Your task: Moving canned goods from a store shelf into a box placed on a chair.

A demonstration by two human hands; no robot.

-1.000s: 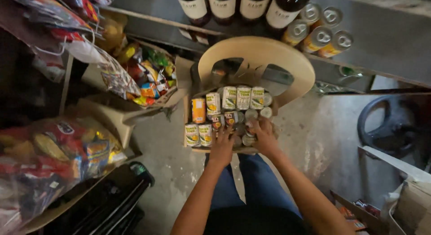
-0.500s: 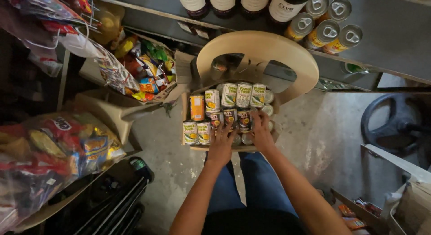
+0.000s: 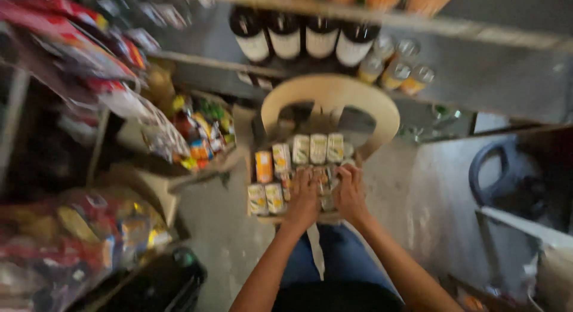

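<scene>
Both hands down in the can box: left hand and right hand curl over small cans mid-box; grip unclear through blur. Box sits on the cream plastic chair. Looks like sorting cans; next needs a clean single-can grip. Count: four dark bottles, roughly ten cans visible.

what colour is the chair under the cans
Cream or beige plastic chair, seen in the head view; the cans sit on it.
</scene>
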